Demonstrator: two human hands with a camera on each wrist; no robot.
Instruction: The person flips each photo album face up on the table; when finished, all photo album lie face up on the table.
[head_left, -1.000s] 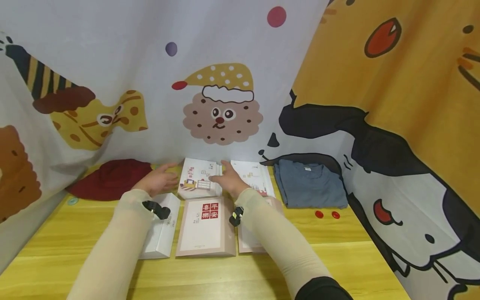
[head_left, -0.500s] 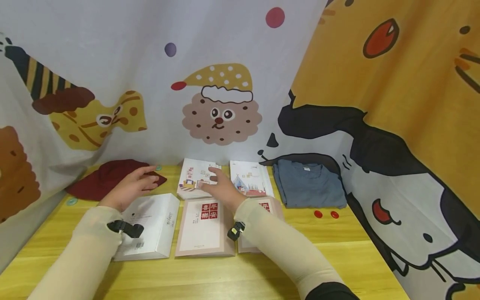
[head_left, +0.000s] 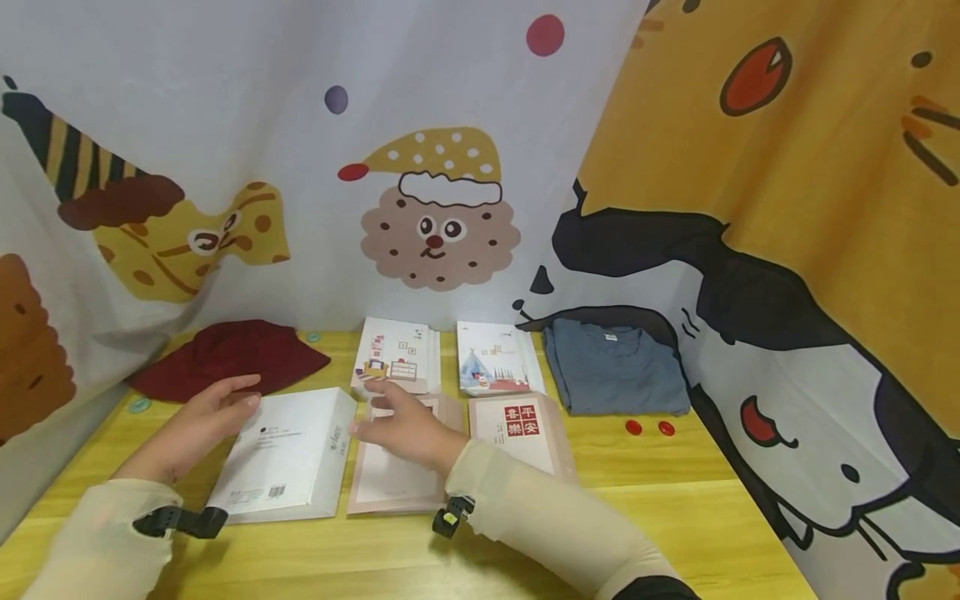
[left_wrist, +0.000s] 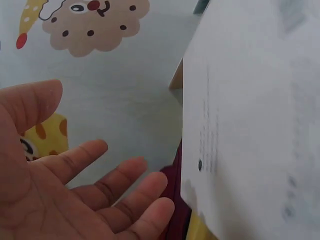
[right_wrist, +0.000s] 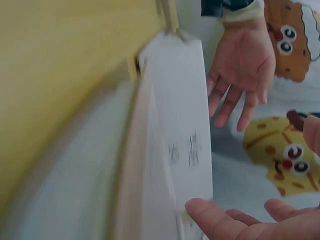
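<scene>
A thick white book (head_left: 281, 458) with a barcode lies on the table in front of me. To its left hovers my left hand (head_left: 193, 427), fingers extended, thumb and fingertips by its left edge. In the left wrist view that hand (left_wrist: 95, 195) is apart from the white book (left_wrist: 245, 120). My right hand (head_left: 411, 429) is over a pink-bordered book (head_left: 390, 487) and partly hides it, thumb beside the white book's lettered spine (head_left: 341, 446). Seen from the right wrist, the fingers (right_wrist: 210, 215) are loosely spread near that spine, contact unclear. Neither hand holds anything.
Another pink-bordered book (head_left: 517, 429) lies right of my right hand. Two illustrated white books (head_left: 401, 354) (head_left: 498, 358) stand in the row behind. A dark red hat (head_left: 240, 354) is at back left, a folded blue-grey shirt (head_left: 615, 367) at back right. Red discs (head_left: 633, 427) and greenish discs (head_left: 139, 405) lie about.
Both hands have come back from the rear row toward me and leftward. The left has gone from above the white book to its left side; the right has left the illustrated books.
</scene>
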